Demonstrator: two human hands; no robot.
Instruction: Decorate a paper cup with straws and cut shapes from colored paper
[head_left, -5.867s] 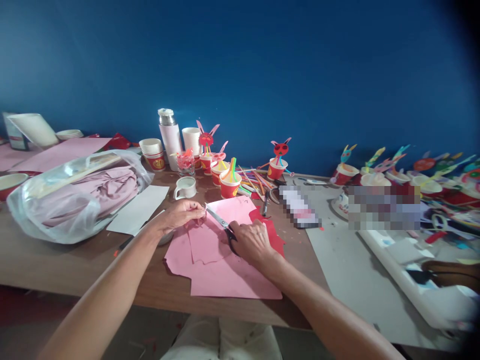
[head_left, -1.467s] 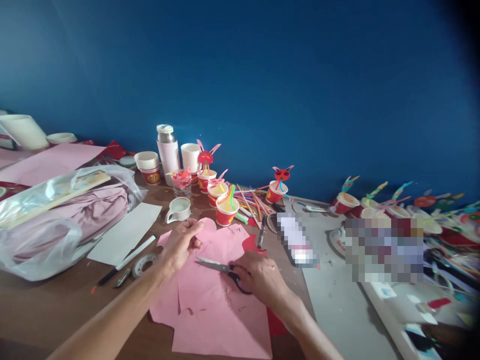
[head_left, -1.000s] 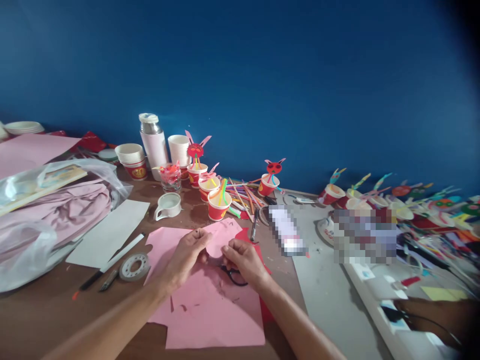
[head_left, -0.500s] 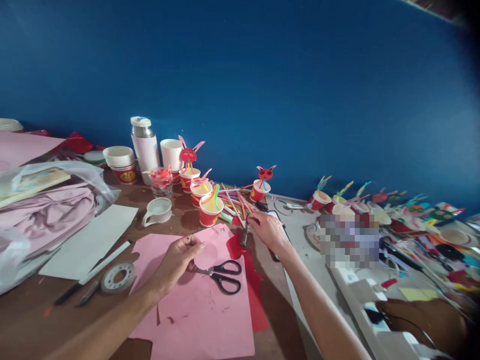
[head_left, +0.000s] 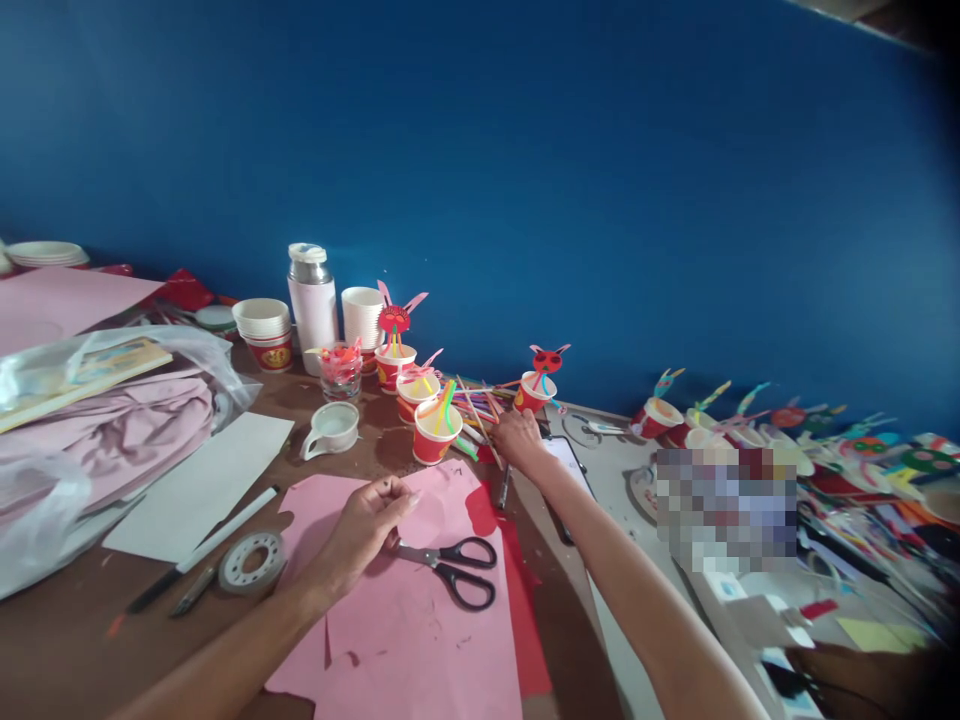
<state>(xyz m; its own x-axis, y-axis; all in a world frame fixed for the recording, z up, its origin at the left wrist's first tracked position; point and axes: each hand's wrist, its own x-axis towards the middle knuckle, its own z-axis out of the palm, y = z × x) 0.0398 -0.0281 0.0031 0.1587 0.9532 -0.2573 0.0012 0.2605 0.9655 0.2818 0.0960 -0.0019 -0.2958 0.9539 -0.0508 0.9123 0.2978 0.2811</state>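
My left hand (head_left: pixel 365 527) rests on the pink paper sheets (head_left: pixel 420 620), fingers pinched on a rounded pink paper cutout (head_left: pixel 439 500). Black-handled scissors (head_left: pixel 454 563) lie flat on the pink paper just right of that hand, held by nobody. My right hand (head_left: pixel 516 438) is stretched far forward to the pile of coloured straws and pens (head_left: pixel 480 405), beside a red paper cup with straws (head_left: pixel 437 430). Its fingers curl down into the pile; what they hold is hidden. Red paper (head_left: pixel 517 580) lies under the pink sheets.
A tape roll (head_left: pixel 251 561), a pen (head_left: pixel 202 548) and white paper (head_left: pixel 199 487) lie left. A white mug (head_left: pixel 330 429), a flask (head_left: pixel 313 305), cup stacks (head_left: pixel 264 332) and decorated cups (head_left: pixel 538 385) line the wall. A plastic bag of cloth (head_left: pixel 97 430) fills the far left.
My right hand set the scissors down on the pink paper and reached forward to the straws and pens. My left hand stays pinched on the pink cutout.
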